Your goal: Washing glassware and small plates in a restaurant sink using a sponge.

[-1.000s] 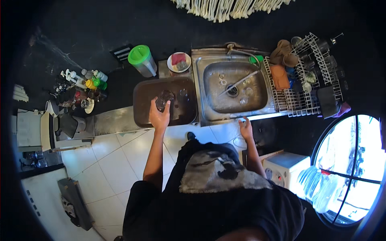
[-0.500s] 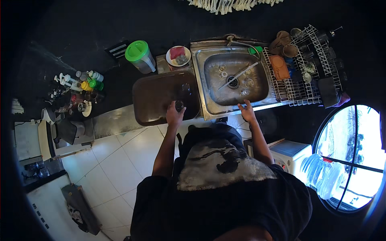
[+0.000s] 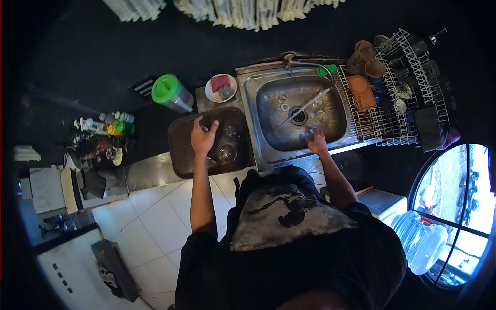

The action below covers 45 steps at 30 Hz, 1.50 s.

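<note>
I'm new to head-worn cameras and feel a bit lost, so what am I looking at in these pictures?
There is no machine here: these are a person's own bare hands. The view comes from the left of two wide fisheye cameras worn on the head, looking down, so straight edges bend near the rim.

The left hand is open and holds nothing, over a brown tray with two clear glasses in it. The right hand reaches into the metal sink, its fingers at a small clear glass; whether it is gripped, I cannot tell. Behind the tray stand a green-lidded jug and a white dish; right of the sink is a white wire rack.
</note>
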Motion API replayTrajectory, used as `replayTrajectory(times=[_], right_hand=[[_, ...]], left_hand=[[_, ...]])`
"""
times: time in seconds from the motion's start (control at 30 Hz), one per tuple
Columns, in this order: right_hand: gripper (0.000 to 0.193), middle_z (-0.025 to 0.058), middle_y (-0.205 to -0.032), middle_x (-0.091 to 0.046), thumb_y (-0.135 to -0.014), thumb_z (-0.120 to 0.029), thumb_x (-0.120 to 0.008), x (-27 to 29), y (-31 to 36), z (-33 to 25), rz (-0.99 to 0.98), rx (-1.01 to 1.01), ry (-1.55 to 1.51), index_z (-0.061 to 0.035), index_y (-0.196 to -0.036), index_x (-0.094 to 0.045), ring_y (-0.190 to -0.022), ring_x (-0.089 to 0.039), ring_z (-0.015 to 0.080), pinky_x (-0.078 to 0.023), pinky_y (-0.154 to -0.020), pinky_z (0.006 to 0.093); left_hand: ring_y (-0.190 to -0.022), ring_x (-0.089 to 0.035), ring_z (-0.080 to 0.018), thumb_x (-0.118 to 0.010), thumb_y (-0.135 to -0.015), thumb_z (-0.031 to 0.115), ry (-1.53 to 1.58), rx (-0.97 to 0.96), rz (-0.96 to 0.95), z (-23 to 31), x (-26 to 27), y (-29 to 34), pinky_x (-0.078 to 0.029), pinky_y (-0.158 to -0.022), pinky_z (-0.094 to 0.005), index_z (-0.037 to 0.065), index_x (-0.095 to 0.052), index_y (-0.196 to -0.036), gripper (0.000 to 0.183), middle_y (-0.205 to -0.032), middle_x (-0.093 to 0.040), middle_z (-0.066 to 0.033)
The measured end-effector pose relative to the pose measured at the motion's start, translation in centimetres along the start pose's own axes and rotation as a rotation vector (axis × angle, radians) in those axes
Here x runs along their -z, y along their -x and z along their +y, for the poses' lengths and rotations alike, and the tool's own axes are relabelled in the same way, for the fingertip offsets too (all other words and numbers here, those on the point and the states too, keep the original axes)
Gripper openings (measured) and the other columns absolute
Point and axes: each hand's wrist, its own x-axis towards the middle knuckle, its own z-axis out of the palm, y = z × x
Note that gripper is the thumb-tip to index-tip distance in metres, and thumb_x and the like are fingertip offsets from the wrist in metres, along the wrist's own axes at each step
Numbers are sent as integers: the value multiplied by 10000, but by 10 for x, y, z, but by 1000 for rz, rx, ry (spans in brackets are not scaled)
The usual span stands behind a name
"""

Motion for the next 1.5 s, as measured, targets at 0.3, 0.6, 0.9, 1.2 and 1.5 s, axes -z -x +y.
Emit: replayTrajectory(times=[0.3,0.6,0.9,1.2,1.5], right_hand=[[745,226,-1383,-385,-776,-325,-668,6,-48,60,-143,-54,-8,-94,-1389,-313,-1219,-433,420,-404,-996,454],[528,140,-981,-660,-781,-360,-631,7,-90,36,-132,-138,143,-120,-1216,-452,-902,-638,364,-518,-776,463],[485,167,-940,-665,-816,-335,-603,-3,-108,83,-195,-103,275,-155,-1251,-487,-875,-652,353,-524,-767,476],[219,145,-951,-653,-894,-286,-538,24,-111,92,-130,151,191,-146,-1040,-623,-880,-630,354,-513,-748,465],[146,156,-1017,-562,-861,-177,-606,50,-73,52,317,487,-152,-83,-972,-595,-863,-603,364,-498,-699,451]], left_hand=[[-555,-522,-106,-719,-804,202,345,-217,-129,64,-145,-1,-452,-554,-276,44,-624,-1025,288,-656,-588,-27],[-650,-595,-124,-700,-830,177,315,-50,-514,42,-244,102,-476,-623,-268,24,-596,-1047,285,-703,-635,-54],[-663,-583,-82,-690,-849,176,355,187,-494,15,-241,126,-458,-623,-227,4,-600,-1044,275,-747,-656,-43],[-788,-625,-142,-619,-857,48,647,399,-482,26,-235,124,-520,-697,-266,-15,-537,-1123,285,-915,-669,-82],[-810,-630,-140,-607,-896,140,623,419,-527,57,-207,129,-491,-661,-251,11,-548,-1136,279,-906,-667,-81]])
